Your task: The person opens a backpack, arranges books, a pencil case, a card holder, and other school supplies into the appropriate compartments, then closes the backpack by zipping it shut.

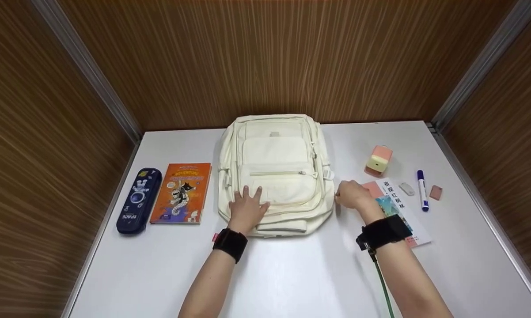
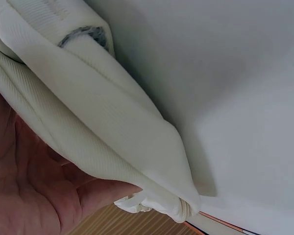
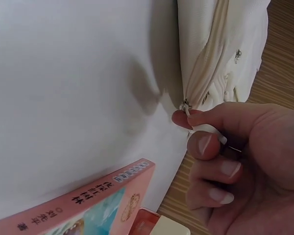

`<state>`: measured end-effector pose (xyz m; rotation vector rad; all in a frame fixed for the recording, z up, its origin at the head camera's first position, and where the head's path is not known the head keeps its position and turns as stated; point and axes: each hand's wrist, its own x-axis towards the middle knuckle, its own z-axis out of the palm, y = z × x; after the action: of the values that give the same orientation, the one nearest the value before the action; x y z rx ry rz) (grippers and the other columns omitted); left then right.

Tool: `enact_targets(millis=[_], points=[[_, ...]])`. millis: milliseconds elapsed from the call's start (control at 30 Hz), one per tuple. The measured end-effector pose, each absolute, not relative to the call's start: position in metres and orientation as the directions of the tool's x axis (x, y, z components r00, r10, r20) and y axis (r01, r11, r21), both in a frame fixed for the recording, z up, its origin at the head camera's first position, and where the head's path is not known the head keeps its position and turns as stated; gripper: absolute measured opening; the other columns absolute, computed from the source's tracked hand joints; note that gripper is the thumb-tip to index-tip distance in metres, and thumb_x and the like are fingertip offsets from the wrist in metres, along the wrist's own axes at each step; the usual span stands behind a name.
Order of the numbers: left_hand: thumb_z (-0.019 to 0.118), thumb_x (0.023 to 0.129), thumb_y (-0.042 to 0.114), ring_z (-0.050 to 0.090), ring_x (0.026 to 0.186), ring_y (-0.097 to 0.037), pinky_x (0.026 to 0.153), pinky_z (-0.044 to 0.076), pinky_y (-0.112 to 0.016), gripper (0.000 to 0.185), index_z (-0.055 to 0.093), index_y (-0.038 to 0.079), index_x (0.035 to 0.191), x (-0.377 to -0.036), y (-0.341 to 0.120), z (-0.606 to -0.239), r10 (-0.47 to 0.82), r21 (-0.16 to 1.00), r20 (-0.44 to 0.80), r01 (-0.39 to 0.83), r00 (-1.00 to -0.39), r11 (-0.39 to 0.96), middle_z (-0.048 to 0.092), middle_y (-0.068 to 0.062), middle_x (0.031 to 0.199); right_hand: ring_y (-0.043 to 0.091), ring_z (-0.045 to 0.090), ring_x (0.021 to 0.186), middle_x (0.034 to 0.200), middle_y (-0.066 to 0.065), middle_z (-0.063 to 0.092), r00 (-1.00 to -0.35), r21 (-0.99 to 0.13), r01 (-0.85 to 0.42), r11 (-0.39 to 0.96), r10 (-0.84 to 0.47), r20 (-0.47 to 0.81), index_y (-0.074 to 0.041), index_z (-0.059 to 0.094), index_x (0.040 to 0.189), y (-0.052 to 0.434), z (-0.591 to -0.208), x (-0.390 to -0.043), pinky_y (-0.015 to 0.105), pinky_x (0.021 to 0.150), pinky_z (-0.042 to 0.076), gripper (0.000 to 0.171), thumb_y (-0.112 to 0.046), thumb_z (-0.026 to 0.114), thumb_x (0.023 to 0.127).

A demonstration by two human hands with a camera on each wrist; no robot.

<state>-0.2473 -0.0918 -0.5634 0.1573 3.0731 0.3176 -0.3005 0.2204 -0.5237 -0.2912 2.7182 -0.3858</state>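
Your left hand [image 1: 247, 207] flat, fingers spread, pressing front pocket of cream backpack [image 1: 274, 170]. Backpack lies mid-table [image 1: 292, 274], straps down. Your right hand [image 1: 351, 194] at bag's right edge, thumb and forefinger pinching zipper pull [image 3: 188, 110], other fingers curled. Pink book [image 1: 398, 207] just under your right wrist. Orange book [image 1: 181, 193] and navy pencil case [image 1: 139, 199] left of bag.

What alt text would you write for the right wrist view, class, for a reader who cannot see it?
The right hand pinches the zipper pull at the edge of a cream backpack on a white table. A pink book lies below.
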Motion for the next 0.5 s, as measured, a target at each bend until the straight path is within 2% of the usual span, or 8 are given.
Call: enact_targets(millis=[100,167,333,433,500], points=[[0.047,0.098,0.055,0.039,0.127,-0.054,0.087,0.046,-0.063,0.063,0.043,0.018,0.149,-0.248,-0.091,-0.562,0.109,0.202,-0.037,0.099,-0.993,0.974,0.039,-0.027,0.147,0.027,0.054,0.067,0.074,0.012,0.061,-0.894,-0.271,-0.166,0.948,-0.261,-0.364,-0.002,0.064,0.075,0.219,-0.521,-0.294,0.050,0.068,0.042,0.013,-0.006,0.057,0.085],[0.047,0.098,0.055,0.040,0.127,-0.055,0.087,0.046,-0.063,0.063,0.044,0.017,0.149,-0.248,-0.091,-0.561,0.114,0.205,-0.035,0.104,-0.993,0.973,0.039,-0.028,0.147,0.027,0.051,0.064,0.070,0.012,0.059,-0.886,-0.254,-0.190,0.948,-0.277,-0.372,-0.003,0.060,0.072,0.218,-0.519,-0.288,0.049,0.067,0.038,0.013,-0.004,0.056,0.084],[0.047,0.099,0.055,0.040,0.127,-0.054,0.086,0.047,-0.062,0.063,0.044,0.018,0.149,-0.248,-0.092,-0.560,0.117,0.201,-0.042,0.106,-0.992,0.974,0.040,-0.027,0.146,0.021,0.045,0.056,0.062,0.006,0.050,-0.865,-0.312,-0.271,0.911,-0.373,-0.336,-0.004,0.057,0.069,0.217,-0.513,-0.270,0.035,0.057,0.035,0.019,0.000,0.053,0.088],[0.049,0.098,0.054,0.042,0.126,-0.054,0.084,0.049,-0.061,0.062,0.045,0.018,0.148,-0.248,-0.093,-0.560,0.116,0.196,-0.040,0.106,-0.992,0.975,0.042,-0.027,0.145,0.016,0.040,0.051,0.057,0.000,0.042,-0.847,-0.366,-0.316,0.875,-0.434,-0.307,-0.010,0.049,0.062,0.215,-0.509,-0.260,0.029,0.049,0.032,0.026,0.001,0.054,0.085],[0.050,0.098,0.053,0.043,0.125,-0.053,0.083,0.049,-0.060,0.062,0.045,0.017,0.148,-0.247,-0.093,-0.560,0.118,0.195,-0.044,0.107,-0.992,0.975,0.042,-0.027,0.145,0.014,0.037,0.050,0.055,-0.003,0.037,-0.840,-0.388,-0.332,0.860,-0.456,-0.294,-0.013,0.045,0.060,0.213,-0.507,-0.255,0.027,0.048,0.030,0.029,0.001,0.053,0.083]])
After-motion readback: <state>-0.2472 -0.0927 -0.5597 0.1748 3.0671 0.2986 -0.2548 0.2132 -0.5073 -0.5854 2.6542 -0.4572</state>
